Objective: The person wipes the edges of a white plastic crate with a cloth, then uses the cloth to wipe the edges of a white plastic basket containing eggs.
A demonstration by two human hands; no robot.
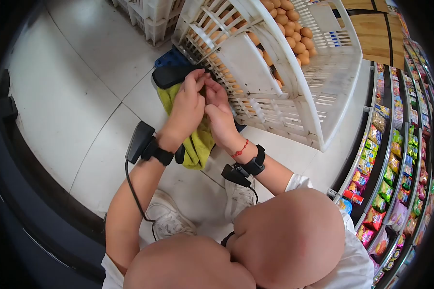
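Both hands are up at the centre of the frame, pressed together against the slatted side of a white plastic crate [294, 103]. The left hand [188, 108] is curled round a yellow-green cloth [197, 144], which hangs down below the wrists; the right hand [219, 113] has its fingers bent against the same cloth and the crate wall, though whether it truly grips is hard to tell. Eggs [294, 33] fill the crate at upper centre, half hidden behind the slats. A dark pad-like object [171, 74] and something blue [171, 58] poke out behind the hands, mostly covered. More white crates [152, 17] are cut off at the top. Snack shelves [390, 159] curve down the right edge, packets too small to read. Bare knees fill the bottom, blocking the white floor [72, 96], with sneakers [166, 216] peeking between.
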